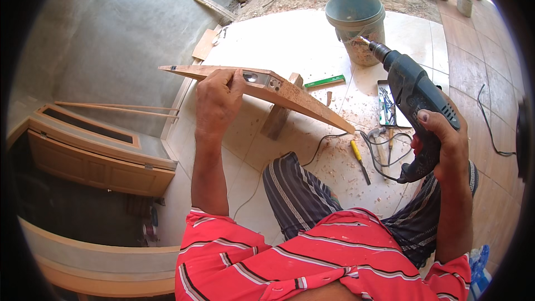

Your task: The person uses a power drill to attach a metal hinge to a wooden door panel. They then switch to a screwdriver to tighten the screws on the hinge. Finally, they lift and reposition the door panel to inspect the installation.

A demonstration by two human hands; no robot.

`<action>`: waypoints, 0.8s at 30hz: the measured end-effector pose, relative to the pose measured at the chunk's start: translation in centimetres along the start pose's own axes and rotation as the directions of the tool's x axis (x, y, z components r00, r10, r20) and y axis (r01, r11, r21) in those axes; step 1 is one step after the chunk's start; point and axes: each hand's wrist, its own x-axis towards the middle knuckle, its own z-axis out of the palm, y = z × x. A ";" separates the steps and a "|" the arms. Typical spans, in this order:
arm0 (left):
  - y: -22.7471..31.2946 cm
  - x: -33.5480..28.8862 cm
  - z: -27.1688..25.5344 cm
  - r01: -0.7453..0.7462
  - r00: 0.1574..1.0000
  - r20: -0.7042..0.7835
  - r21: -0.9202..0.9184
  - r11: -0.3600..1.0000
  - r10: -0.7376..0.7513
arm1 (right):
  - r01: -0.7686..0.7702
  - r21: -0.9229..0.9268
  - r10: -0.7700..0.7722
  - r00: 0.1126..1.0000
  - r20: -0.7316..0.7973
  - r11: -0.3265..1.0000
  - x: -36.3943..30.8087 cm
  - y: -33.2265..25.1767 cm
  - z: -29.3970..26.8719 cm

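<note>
A long wooden piece (pixel 312 105), wide in the middle of the view, lies slantwise in front of me, propped on a wood block (pixel 276 121). A metal plate (pixel 254 78) is set into its edge. My left hand (pixel 219 99) is closed in a pinch right beside that plate; whatever its fingertips hold is hidden. Wrapped round the grip of a dark power drill (pixel 415 92) is my right hand (pixel 448 136). The drill is raised on the right, its chuck and bit pointing up and left, apart from the wood.
A bucket (pixel 362 39) stands on the tiled floor behind the wood. Nearby lie a green box (pixel 325 81), a tray of small tools (pixel 385 105), a yellow-handled chisel (pixel 356 153), a hammer (pixel 380 147), a cord and wood shavings. Wooden door parts (pixel 100 164) stand at left.
</note>
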 end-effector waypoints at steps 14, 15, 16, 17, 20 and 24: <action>-1.7 -1.9 1.6 0.210 0.977 0.018 -0.290 0.934 -0.214 | -0.033 -0.002 0.033 0.998 -0.054 0.999 -0.6 -0.9 0.5; -0.8 -1.8 1.6 0.236 0.972 0.041 -0.207 0.950 -0.232 | -0.034 0.001 0.034 0.999 -0.038 0.999 -0.4 -0.8 0.5; -0.8 -1.8 1.4 0.225 0.974 0.030 -0.133 0.965 -0.223 | -0.036 0.003 0.036 0.999 -0.022 0.999 -0.5 -0.7 0.4; -0.9 -1.6 1.4 0.214 0.977 0.020 -0.058 0.975 -0.213 | -0.039 0.006 0.039 0.999 -0.007 0.999 -0.5 -0.7 0.3; -0.7 -0.9 1.1 0.374 0.928 0.092 -0.197 0.906 -0.362 | -0.042 -0.003 0.042 0.999 0.027 0.999 -0.3 -0.5 0.1; -2.5 -0.2 1.5 0.603 0.794 0.342 -0.549 0.579 -0.502 | -0.016 -0.011 0.016 1.000 0.017 1.000 -0.8 -0.7 0.0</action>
